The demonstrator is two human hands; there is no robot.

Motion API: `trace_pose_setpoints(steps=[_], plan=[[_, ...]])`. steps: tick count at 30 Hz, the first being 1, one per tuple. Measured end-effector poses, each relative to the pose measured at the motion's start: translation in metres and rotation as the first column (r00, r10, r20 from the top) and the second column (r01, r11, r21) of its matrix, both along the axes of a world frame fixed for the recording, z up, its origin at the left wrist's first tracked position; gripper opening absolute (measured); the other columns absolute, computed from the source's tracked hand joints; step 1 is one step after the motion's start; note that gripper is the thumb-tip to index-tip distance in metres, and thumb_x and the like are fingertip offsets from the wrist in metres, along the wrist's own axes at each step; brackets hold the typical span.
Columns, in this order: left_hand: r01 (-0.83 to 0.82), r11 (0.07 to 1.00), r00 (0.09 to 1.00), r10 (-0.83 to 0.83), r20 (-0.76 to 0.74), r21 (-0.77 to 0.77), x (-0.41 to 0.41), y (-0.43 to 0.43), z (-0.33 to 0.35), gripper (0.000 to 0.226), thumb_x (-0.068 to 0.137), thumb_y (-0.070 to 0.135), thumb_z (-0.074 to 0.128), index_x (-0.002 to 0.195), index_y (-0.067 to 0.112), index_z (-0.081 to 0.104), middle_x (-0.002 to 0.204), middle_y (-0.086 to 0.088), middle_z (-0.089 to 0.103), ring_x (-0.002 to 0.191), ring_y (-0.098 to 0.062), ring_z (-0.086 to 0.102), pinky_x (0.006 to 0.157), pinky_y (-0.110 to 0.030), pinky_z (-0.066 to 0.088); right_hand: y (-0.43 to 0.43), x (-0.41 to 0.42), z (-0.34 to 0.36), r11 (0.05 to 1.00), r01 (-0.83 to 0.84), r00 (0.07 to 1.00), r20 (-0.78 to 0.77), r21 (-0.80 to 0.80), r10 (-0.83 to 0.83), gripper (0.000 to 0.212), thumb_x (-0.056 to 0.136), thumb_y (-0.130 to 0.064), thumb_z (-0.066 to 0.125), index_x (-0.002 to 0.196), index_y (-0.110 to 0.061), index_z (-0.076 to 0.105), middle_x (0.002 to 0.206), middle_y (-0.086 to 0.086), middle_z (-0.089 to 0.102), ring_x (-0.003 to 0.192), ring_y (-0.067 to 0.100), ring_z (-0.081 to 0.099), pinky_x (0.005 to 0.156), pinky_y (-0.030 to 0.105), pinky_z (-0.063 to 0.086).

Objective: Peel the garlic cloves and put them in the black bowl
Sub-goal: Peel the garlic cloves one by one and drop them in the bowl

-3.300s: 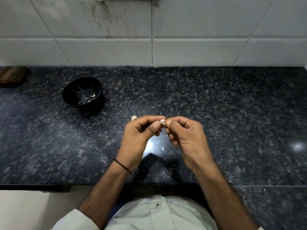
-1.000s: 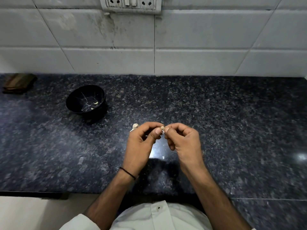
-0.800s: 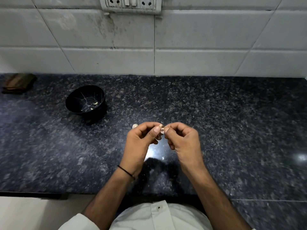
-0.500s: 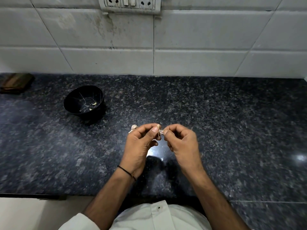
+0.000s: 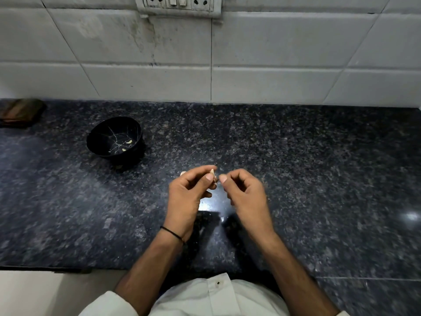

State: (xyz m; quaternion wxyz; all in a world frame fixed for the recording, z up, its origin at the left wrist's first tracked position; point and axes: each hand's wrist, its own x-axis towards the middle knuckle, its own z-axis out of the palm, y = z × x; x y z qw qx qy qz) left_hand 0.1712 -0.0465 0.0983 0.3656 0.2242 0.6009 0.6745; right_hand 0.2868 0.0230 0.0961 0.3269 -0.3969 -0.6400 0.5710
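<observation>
Over the middle of the dark granite counter, my left hand (image 5: 189, 197) pinches a small pale garlic clove (image 5: 212, 172) between thumb and forefinger. My right hand (image 5: 245, 192) is just to its right, thumb and forefinger pinched on a thin strip of skin (image 5: 216, 180) still joined to the clove. The black bowl (image 5: 98, 137) stands at the back left with two peeled cloves (image 5: 129, 141) inside. Another bit of garlic (image 5: 182, 173) lies on the counter, mostly hidden behind my left hand.
A brown object (image 5: 20, 111) lies at the far left against the white tiled wall (image 5: 273, 55). A switch and socket plate (image 5: 177, 5) is on the wall above. The counter's front edge (image 5: 57, 269) runs near my body.
My hands have drawn slightly apart, and the right one has pulled a strip of skin away from the clove. The bowl has not moved.
</observation>
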Motion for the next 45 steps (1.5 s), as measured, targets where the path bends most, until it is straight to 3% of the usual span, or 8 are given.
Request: trace_pose_setpoints(steps=[1,5,9,17,23,32,38,45], plan=[[-0.004,1.0,1.0,0.004,-0.018,-0.007,0.0,0.001,0.0,0.017,0.091,0.007,0.067,0.106,0.009,0.074,0.093,-0.012,0.073,0.081,-0.016,0.067,0.071,-0.026,0.055,0.0,-0.001,0.0,1.0,-0.005,1.0,-0.012,0.002,0.005,0.008,0.093,-0.021,0.07,0.087,-0.019,0.065,0.075,-0.009,0.062,0.069,0.006,0.053,0.065,0.027,0.046],[-0.015,1.0,1.0,0.014,-0.017,-0.014,0.002,0.004,0.001,0.011,0.091,0.002,0.066,0.102,0.0,0.07,0.093,-0.017,0.073,0.081,-0.02,0.07,0.075,-0.033,0.059,-0.001,-0.005,-0.003,0.998,-0.048,0.999,0.016,0.049,0.048,0.018,0.088,-0.016,0.074,0.101,-0.025,0.065,0.099,-0.003,0.065,0.083,0.011,0.061,0.076,0.029,0.054],[0.014,1.0,1.0,-0.014,0.013,-0.018,0.0,0.003,0.002,0.011,0.092,0.005,0.066,0.1,-0.001,0.07,0.085,-0.016,0.074,0.076,-0.022,0.07,0.073,-0.03,0.06,0.001,0.0,0.0,0.975,-0.039,0.996,0.081,0.217,0.021,0.002,0.092,-0.016,0.071,0.093,-0.018,0.072,0.092,-0.006,0.066,0.088,0.012,0.065,0.077,0.028,0.054],[0.038,0.999,0.999,-0.038,-0.009,-0.029,-0.002,0.001,0.005,0.01,0.091,0.008,0.068,0.095,0.001,0.075,0.083,-0.014,0.075,0.075,-0.018,0.068,0.073,-0.028,0.058,0.002,0.002,0.002,0.946,-0.031,0.987,0.157,0.323,-0.021,0.012,0.098,-0.014,0.063,0.092,-0.015,0.073,0.087,-0.009,0.064,0.084,0.009,0.062,0.071,0.013,0.043],[0.026,0.999,0.997,-0.024,0.076,-0.024,0.004,0.005,0.003,0.011,0.091,0.003,0.067,0.096,-0.003,0.074,0.078,-0.011,0.074,0.072,-0.014,0.067,0.07,-0.023,0.055,-0.001,-0.001,0.001,0.913,0.012,0.967,0.226,0.408,-0.114,0.015,0.1,-0.014,0.057,0.089,-0.014,0.067,0.085,-0.008,0.062,0.079,0.007,0.057,0.07,0.025,0.045],[0.037,0.999,0.983,-0.038,0.178,0.008,0.007,0.005,0.002,0.014,0.091,0.001,0.064,0.1,-0.006,0.073,0.083,-0.014,0.073,0.073,-0.015,0.066,0.071,-0.022,0.056,0.0,-0.002,0.004,0.962,0.111,0.982,0.123,0.249,-0.145,0.017,0.099,-0.015,0.06,0.083,-0.015,0.066,0.072,-0.006,0.065,0.066,0.006,0.056,0.06,0.011,0.039],[0.072,0.997,0.996,-0.071,0.06,-0.009,0.002,0.004,0.005,0.014,0.091,0.003,0.066,0.099,-0.006,0.072,0.084,-0.017,0.074,0.072,-0.016,0.065,0.07,-0.023,0.056,0.002,0.0,0.002,0.96,0.08,0.983,0.141,0.269,-0.122,0.019,0.098,-0.014,0.06,0.079,-0.015,0.064,0.067,-0.008,0.06,0.064,0.006,0.053,0.06,0.014,0.038],[0.147,0.989,0.981,-0.146,0.128,0.001,-0.003,0.002,0.004,0.012,0.089,0.0,0.065,0.098,-0.005,0.072,0.081,-0.012,0.074,0.071,-0.015,0.065,0.07,-0.022,0.057,0.009,-0.001,-0.004,0.999,0.034,0.996,0.076,0.029,-0.036,0.023,0.099,-0.011,0.058,0.077,-0.013,0.064,0.061,-0.011,0.054,0.06,0.005,0.045,0.059,0.025,0.038]])
